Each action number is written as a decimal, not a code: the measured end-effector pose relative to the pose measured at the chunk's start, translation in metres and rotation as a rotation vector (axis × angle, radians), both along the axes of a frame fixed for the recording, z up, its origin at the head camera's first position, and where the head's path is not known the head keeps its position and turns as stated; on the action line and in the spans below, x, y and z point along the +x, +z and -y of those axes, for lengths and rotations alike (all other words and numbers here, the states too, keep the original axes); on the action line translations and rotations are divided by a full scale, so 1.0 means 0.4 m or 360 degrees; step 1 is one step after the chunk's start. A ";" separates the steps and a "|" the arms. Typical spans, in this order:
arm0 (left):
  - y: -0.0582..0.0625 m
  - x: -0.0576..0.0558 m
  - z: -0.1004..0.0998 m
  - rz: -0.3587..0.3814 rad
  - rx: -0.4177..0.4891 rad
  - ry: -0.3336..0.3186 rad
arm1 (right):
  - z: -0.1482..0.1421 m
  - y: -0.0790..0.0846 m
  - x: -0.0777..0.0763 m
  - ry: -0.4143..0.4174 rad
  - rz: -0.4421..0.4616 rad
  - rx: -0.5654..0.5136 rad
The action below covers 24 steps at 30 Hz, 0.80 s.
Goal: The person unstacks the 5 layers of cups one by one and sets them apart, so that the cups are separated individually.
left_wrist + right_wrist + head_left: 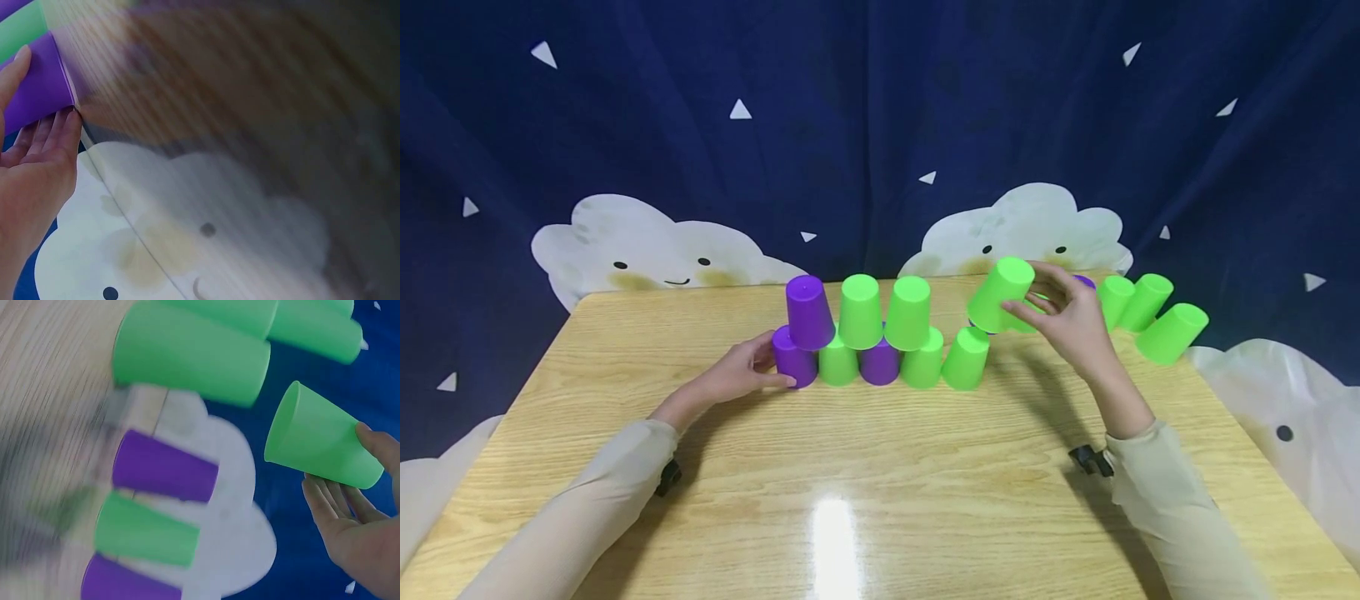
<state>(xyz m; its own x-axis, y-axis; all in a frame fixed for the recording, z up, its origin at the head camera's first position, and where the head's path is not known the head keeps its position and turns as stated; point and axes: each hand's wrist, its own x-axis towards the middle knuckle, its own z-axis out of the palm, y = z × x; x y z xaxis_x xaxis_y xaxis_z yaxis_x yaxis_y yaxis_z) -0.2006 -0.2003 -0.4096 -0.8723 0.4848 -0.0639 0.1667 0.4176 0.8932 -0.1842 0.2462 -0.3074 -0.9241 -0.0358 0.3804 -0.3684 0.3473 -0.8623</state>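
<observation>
Upside-down plastic cups stand in two tiers mid-table. On top are one purple cup and two green cups, the nearer to my right hand being a green cup. My left hand holds the leftmost purple cup of the lower row, thumb on its front and fingers behind. In the left wrist view that purple cup sits between thumb and fingers. My right hand grips a tilted green cup near its base, raised right of the upper tier. Its open mouth faces down-left in the head view.
At the lower row's right end stands a green cup. More cups stand at the right back, among them a green cup and a purple cup partly behind my right hand. A dark blue curtain hangs beyond the wooden table.
</observation>
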 end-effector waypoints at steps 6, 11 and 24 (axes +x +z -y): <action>0.003 -0.001 -0.001 -0.0003 0.0005 -0.0011 | -0.125 -0.009 0.001 -0.0317 0.0016 -0.0072; 0.005 0.002 -0.001 -0.0013 -0.0003 -0.0010 | -0.226 -0.048 0.004 -0.0680 0.0125 -0.0005; -0.003 0.002 0.001 -0.0012 -0.0001 0.0009 | -0.384 -0.148 0.014 -0.0920 0.0380 0.0305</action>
<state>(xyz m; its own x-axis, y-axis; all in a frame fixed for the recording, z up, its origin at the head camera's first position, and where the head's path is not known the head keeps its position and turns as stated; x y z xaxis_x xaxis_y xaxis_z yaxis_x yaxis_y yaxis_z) -0.1997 -0.2005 -0.4107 -0.8756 0.4796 -0.0574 0.1710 0.4189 0.8918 -0.1786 0.3999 -0.3668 -0.8730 0.4456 0.1984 0.1180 0.5876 -0.8005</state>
